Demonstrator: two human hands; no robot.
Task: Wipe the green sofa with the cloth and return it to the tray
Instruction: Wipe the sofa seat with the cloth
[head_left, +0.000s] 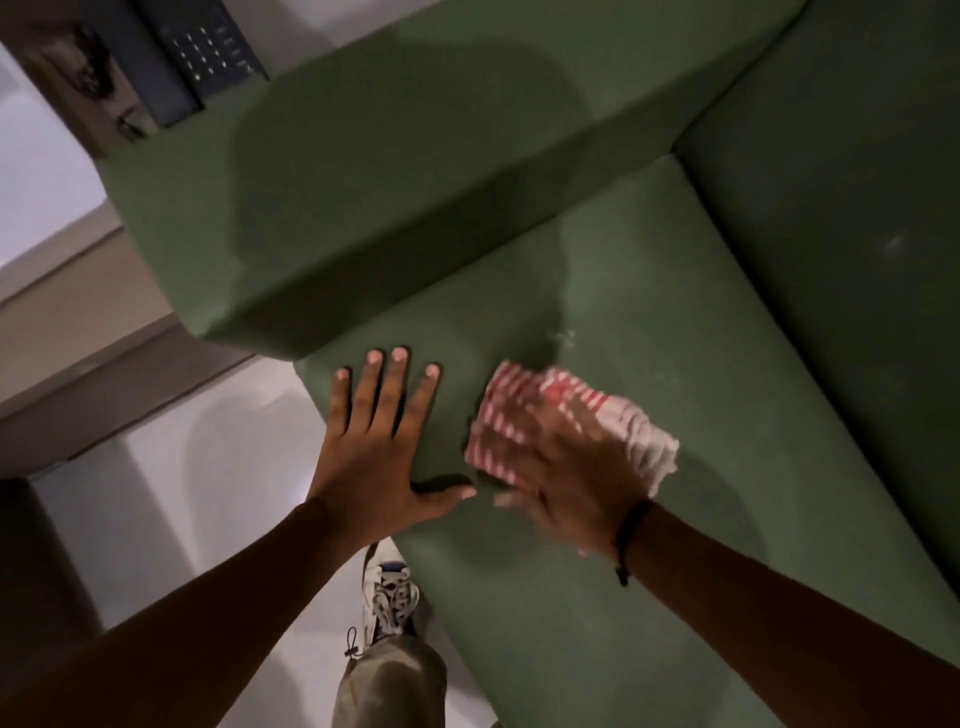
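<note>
The green sofa fills most of the view, with its armrest at the upper left and the seat cushion below it. A red-and-white striped cloth lies on the seat, pressed under my right hand, which is blurred by motion. My left hand rests flat on the seat's front left corner, fingers spread, holding nothing. A pale smudge shows on the cushion just beyond the cloth. No tray is in view.
A dark device with small white keys sits beside the armrest at the top left. White floor lies to the left of the sofa. My shoe and trouser leg stand against the seat's front edge.
</note>
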